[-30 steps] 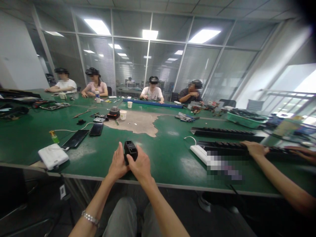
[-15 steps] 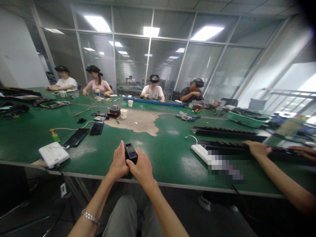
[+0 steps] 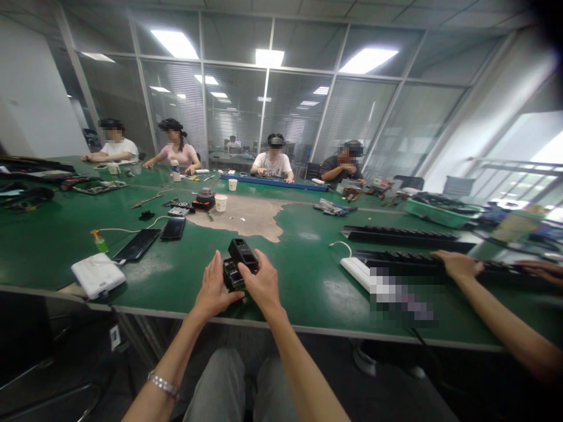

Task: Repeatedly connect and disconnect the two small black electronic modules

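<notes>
Just above the person's lap, at the near edge of the green bench (image 3: 308, 281), both hands are closed on a small black device (image 3: 237, 266). The left hand (image 3: 214, 292) cups the lower part (image 3: 231, 276) from the left side, with the fingers upright against it and the thumb tucked under. The right hand (image 3: 264, 284) pinches the upper shell (image 3: 244, 253) between thumb and fingertips and holds it tilted above the lower part. Whether the two pieces are joined at any edge cannot be told.

The device looks like a boxy, matt black plastic housing. The upper shell has a recessed face, and a glimpse of blue and other small coloured bits shows in the opened lower part. It looks light, stiff and easy to carry in one hand. The exposed inside is probably delicate, so the outer side walls seem the safest place to grip, with fingers kept off the open face.

A metal bracelet (image 3: 163, 384) sits on the left wrist. To the left on the bench lie a white box (image 3: 97, 275), a small yellow-capped bottle (image 3: 97, 240) and two dark phones (image 3: 136, 245). To the right is a white power strip (image 3: 354, 269), and a co-worker's hand (image 3: 455, 264) rests on a long black tray (image 3: 396, 259).

Further off are a worn bare patch (image 3: 246, 218), a paper cup (image 3: 220, 203) and a long blue strip (image 3: 272, 183). Four seated people work along the far side before a glass partition.
</notes>
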Demonstrator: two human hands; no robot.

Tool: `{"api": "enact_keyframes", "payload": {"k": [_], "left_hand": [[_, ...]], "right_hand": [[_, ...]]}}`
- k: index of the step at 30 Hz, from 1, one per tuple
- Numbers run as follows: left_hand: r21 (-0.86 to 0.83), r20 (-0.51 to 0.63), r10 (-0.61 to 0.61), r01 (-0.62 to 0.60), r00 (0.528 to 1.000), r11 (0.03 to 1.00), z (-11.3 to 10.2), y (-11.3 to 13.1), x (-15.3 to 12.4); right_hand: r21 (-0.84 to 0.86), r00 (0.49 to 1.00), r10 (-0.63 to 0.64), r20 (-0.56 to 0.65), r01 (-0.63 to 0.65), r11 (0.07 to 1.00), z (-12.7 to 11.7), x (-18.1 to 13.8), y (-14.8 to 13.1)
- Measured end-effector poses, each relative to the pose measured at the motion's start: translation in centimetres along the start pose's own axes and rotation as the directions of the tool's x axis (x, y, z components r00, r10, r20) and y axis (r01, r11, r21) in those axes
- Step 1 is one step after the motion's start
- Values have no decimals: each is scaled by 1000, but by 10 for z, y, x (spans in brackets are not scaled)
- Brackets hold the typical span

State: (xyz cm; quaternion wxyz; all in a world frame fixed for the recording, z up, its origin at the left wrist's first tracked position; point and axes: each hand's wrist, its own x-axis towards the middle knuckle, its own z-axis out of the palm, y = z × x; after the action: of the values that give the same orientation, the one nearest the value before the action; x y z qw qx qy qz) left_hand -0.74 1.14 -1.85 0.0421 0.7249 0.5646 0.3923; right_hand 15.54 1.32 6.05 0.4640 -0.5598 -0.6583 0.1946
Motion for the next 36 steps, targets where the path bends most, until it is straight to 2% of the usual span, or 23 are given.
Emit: {"api": "enact_keyframes", "payload": {"k": [6,14,22,30,36], "left_hand": [[6,-12,-5,5,1000,1000,0,2,0],[5,4,-32,32,999,999,-1,4,1],[-16,-3,-43,43,999,999,-2,6,2],[-3,15,-20,20,1000,1000,-1,5,2],[-8,6,-27,27,1000,1000,-2,5,2]], "right_hand": [[-69,998,19,-65,-24,997,-12,7,28],[-170,998,46,-47,-53,984,-3,4,55],[-272,1000,-3,-24,-3,962,2,5,65],[-252,995,-94,-34,83,964,-5,0,67],[-258,1000,-21,-20,15,966,-5,2,61]]}}
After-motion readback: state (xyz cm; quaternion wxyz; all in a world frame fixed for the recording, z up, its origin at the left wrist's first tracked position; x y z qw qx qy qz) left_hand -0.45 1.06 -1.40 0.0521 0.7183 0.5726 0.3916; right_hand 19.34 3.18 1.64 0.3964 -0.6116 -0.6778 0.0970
